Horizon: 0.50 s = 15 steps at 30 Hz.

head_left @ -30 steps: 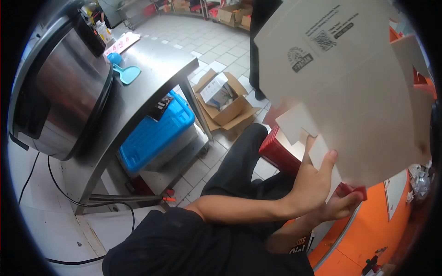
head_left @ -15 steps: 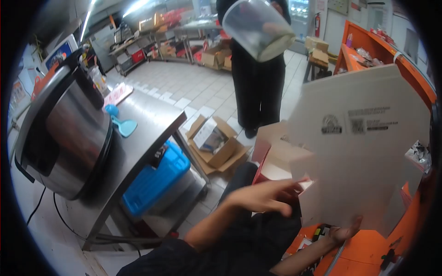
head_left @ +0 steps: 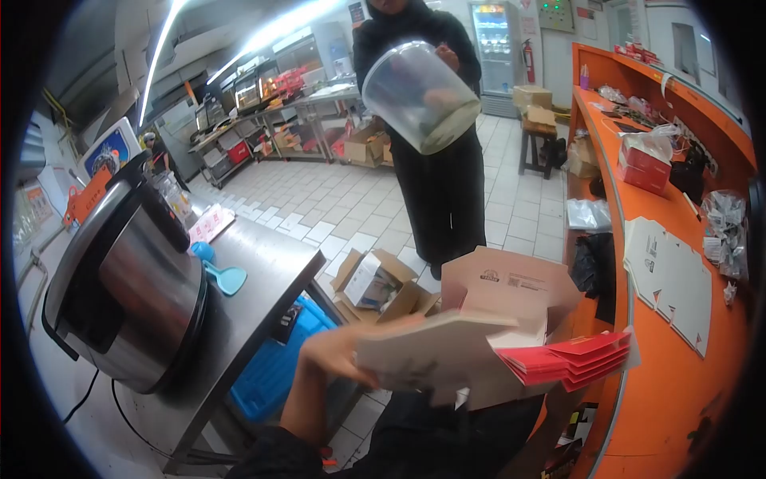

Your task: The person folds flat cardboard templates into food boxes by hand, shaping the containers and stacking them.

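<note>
My left hand [head_left: 339, 355] is closed on the left end of a stack of flat cardboard box blanks [head_left: 435, 347], pale outside with red layered flaps at the right end. The stack is tilted over my lap. My right hand is hidden behind or under the stack, with only part of the forearm [head_left: 549, 427] showing below it. Just beyond the stack stands a part-folded cardboard box [head_left: 511, 275] with a printed panel raised. More flat box blanks [head_left: 674, 279] lie on the orange counter [head_left: 638, 399] to the right.
A rice cooker [head_left: 152, 287] and a blue scoop [head_left: 227, 278] are on the steel table [head_left: 263, 247] at left. Below is a blue-lidded bin [head_left: 271, 367]. An open carton [head_left: 383, 287] sits on the floor. A person holds a clear tub [head_left: 419, 96] ahead.
The blanks, upright at the right before, are now tipped lower and further left. My left hand has moved left onto their end. The view has lifted; the other person's tub is steadier.
</note>
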{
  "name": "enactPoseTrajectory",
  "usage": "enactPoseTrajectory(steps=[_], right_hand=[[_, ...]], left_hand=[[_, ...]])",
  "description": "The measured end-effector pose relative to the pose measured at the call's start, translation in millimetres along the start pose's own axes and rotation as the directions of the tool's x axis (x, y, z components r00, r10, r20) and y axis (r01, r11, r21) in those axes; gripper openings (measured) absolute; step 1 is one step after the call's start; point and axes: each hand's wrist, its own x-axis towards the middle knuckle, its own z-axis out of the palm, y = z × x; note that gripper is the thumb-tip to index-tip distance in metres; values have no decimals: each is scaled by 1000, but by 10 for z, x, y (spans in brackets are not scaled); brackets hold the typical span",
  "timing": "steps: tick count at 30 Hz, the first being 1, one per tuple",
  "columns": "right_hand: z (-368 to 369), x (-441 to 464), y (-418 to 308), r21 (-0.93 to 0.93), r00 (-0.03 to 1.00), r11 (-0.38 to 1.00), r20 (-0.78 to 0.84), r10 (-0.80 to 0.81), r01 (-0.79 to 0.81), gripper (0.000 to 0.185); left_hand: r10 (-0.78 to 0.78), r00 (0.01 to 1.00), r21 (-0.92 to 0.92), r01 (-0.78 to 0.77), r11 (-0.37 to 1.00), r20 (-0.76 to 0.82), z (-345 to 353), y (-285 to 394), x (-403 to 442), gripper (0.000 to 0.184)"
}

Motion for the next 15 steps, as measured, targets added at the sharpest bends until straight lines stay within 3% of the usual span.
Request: enactPoseTrajectory(steps=[3,6,8,12,15], right_hand=[[110,-54,99,-133,997,988,18,-78,80,59],[174,-40,44,91,998,995,-41,40,-36,59],[275,6,-501,5,991,1000,133,-23,22,65],[362,-24,-795,-224,972,959,196,-130,173,77],[338,-124,-559,13,911,997,405,70,-82,90]], left_hand=[[184,947,90,-214,973,264,284,-80,249,93],[311,877,32,-346,938,366,562,-206,433,86],[275,895,-2,-293,956,350,645,-233,503,81],[215,938,-16,-219,975,272,717,-288,596,71],[186,971,-19,-185,983,154,808,-312,605,65]])
